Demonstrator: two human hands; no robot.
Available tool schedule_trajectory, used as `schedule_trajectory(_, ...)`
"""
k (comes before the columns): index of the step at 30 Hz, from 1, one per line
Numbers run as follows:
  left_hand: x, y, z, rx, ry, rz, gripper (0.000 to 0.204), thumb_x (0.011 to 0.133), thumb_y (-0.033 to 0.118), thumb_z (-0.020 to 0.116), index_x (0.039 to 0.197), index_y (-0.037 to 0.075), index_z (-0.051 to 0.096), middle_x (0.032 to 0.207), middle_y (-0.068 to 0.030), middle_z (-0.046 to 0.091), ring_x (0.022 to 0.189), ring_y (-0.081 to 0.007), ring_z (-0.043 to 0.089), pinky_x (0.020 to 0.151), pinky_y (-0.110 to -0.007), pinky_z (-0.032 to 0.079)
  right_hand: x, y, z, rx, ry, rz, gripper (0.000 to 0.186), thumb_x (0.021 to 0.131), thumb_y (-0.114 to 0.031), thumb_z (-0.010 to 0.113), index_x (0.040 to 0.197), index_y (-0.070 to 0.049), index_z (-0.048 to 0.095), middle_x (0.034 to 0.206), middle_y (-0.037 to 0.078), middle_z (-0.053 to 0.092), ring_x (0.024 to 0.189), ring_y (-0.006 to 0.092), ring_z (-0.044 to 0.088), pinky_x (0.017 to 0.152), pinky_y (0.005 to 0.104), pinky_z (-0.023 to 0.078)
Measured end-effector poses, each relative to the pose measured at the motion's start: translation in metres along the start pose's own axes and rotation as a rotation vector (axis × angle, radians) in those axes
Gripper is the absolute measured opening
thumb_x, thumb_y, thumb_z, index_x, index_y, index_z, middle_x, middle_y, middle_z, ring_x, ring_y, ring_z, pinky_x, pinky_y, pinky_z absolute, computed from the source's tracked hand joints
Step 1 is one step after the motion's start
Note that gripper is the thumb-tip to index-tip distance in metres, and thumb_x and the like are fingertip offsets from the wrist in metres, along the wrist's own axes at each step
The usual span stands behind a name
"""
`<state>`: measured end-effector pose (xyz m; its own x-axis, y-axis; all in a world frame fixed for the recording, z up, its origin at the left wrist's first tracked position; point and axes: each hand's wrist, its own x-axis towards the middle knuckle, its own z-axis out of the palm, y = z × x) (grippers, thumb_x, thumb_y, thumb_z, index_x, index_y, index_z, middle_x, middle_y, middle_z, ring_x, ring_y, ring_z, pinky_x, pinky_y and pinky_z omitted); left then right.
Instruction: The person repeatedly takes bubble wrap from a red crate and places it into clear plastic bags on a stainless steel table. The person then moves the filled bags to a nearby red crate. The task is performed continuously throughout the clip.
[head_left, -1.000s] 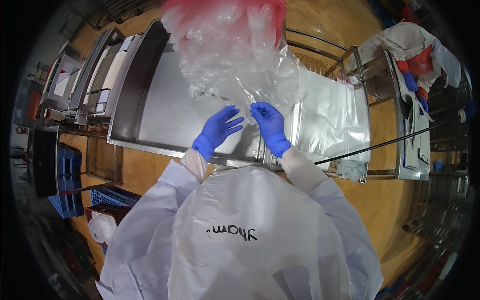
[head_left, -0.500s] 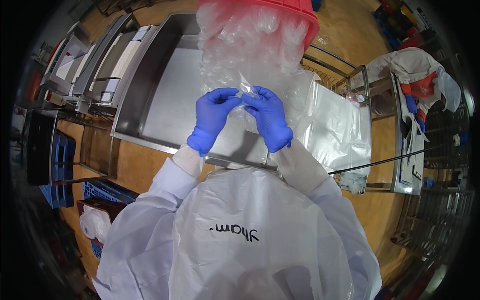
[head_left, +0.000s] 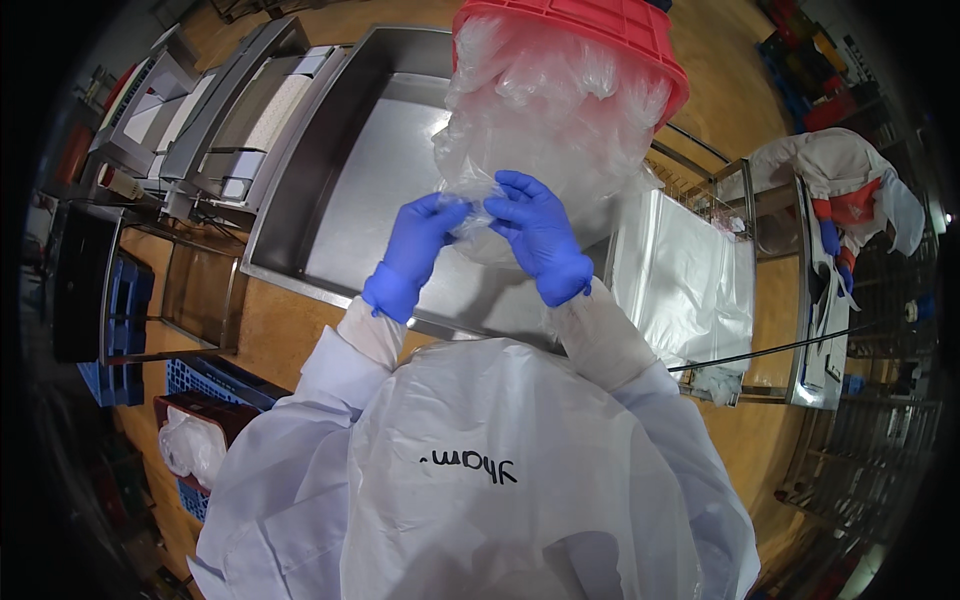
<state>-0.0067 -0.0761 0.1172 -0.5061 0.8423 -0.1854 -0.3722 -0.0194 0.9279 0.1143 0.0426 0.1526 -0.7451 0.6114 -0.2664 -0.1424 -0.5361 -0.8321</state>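
A thin clear plastic bag [head_left: 472, 198] is stretched between my two blue-gloved hands, above the steel tray [head_left: 345, 190]. My left hand [head_left: 418, 240] pinches its left side between thumb and fingers. On the other side, my right hand [head_left: 535, 230] grips the film with thumb and forefinger. Just beyond my hands, a mass of crumpled clear plastic bags [head_left: 550, 95] spills out of a red plastic crate [head_left: 640, 50] over the tray. Where the held bag ends and the heap behind it begins is hard to make out.
Right of the tray lies a stack of flat clear plastic sheets [head_left: 685, 290]. A machine with a pale belt [head_left: 268, 115] stands at the left. Blue crates [head_left: 215, 380] sit on the floor at lower left. Another person [head_left: 845, 185] bends over a side table [head_left: 825, 330] at far right.
My view has turned a little, so the crate and tray sit farther right. My hands have drawn slightly apart, and the film between them looks more spread and less peaked.
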Motion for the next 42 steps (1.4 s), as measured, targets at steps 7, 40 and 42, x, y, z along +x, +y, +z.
schedule_trajectory(7,0.040,-0.004,-0.028,-0.475,0.126,0.045,0.017,0.085,0.022,0.052,0.075,0.009,0.051,0.064,0.0003,0.047,0.056,-0.0111,0.044,0.054,-0.026,0.040,0.036,0.017,-0.075,-1.500,0.443,-0.794,0.048,0.061,0.003,0.053,0.108,-0.007,0.057,0.096,0.012,0.054,0.081,0.0267,0.054,0.075,0.0366,0.045)
schedule_trajectory(40,0.085,-0.068,-0.056,1.782,0.065,0.057,0.064,0.072,0.010,0.061,0.130,0.024,0.038,0.145,-0.0110,0.008,0.107,-0.0400,0.045,0.076,-0.041,0.050,0.000,0.011,-0.076,-1.032,-0.012,-0.148,0.017,0.070,0.006,0.048,0.071,-0.002,0.063,0.077,0.007,0.060,0.070,0.0167,0.055,0.089,0.0298,0.040)
schedule_trajectory(42,0.076,-0.046,-0.040,1.692,0.159,0.127,0.057,0.071,0.013,0.063,0.125,0.023,0.046,0.143,-0.0118,0.019,0.106,-0.0363,0.047,0.075,-0.040,0.050,0.014,0.033,-0.128,-1.468,0.593,-0.147,0.018,0.070,0.000,0.053,0.082,-0.006,0.065,0.108,0.010,0.053,0.087,0.0254,0.054,0.084,0.0350,0.043)
